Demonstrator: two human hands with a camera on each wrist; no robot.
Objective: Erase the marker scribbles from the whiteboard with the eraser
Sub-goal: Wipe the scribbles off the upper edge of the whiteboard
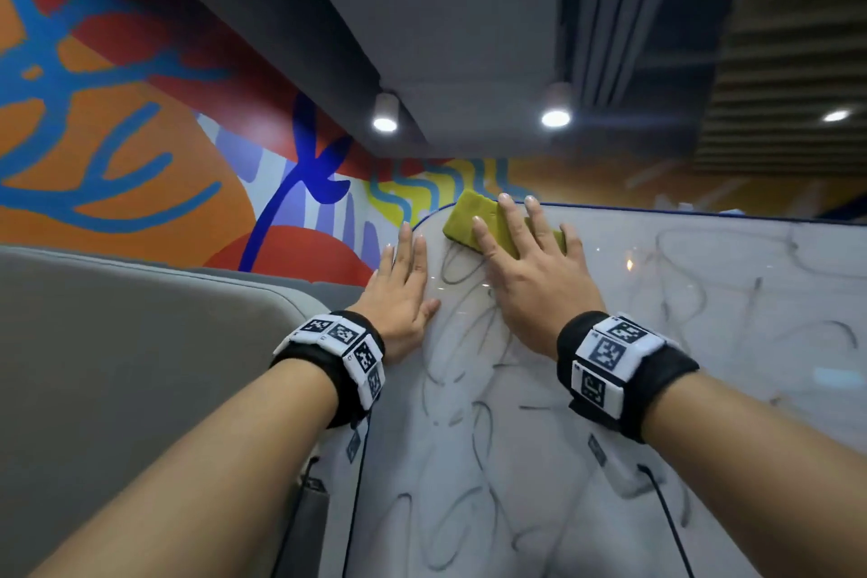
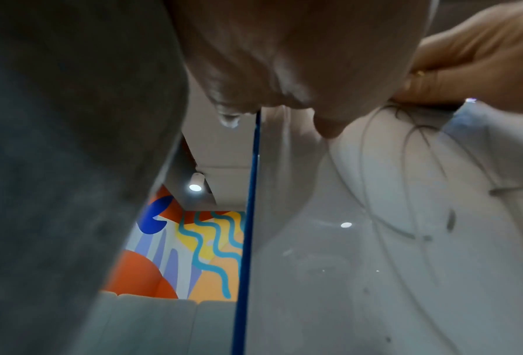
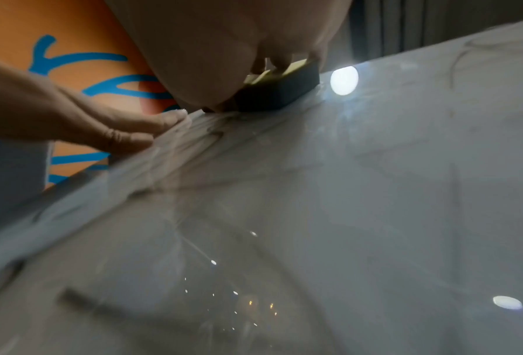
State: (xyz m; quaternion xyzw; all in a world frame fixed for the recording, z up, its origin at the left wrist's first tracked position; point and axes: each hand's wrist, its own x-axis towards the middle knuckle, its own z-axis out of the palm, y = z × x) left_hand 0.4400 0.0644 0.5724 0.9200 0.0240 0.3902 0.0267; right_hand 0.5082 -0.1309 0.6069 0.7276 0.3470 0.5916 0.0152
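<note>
A glossy whiteboard (image 1: 657, 390) covered in grey marker scribbles (image 1: 469, 394) fills the lower right of the head view. My right hand (image 1: 530, 268) presses a yellow eraser (image 1: 469, 211) flat against the board's top-left corner, fingers straight and spread over it. The right wrist view shows the eraser's (image 3: 281, 93) dark felt face against the board under my right hand (image 3: 223, 48). My left hand (image 1: 403, 286) lies flat on the board's blue-trimmed left edge (image 2: 248, 216), fingers straight, holding nothing. It shows from the side as the left hand (image 3: 102, 125) in the right wrist view.
A grey padded panel (image 1: 117, 366) stands just left of the board. Behind it is a colourful mural wall (image 1: 140, 131). A black cable (image 1: 666, 516) hangs from my right wristband across the board's lower part. Ceiling spotlights (image 1: 556, 117) reflect on the glossy surface.
</note>
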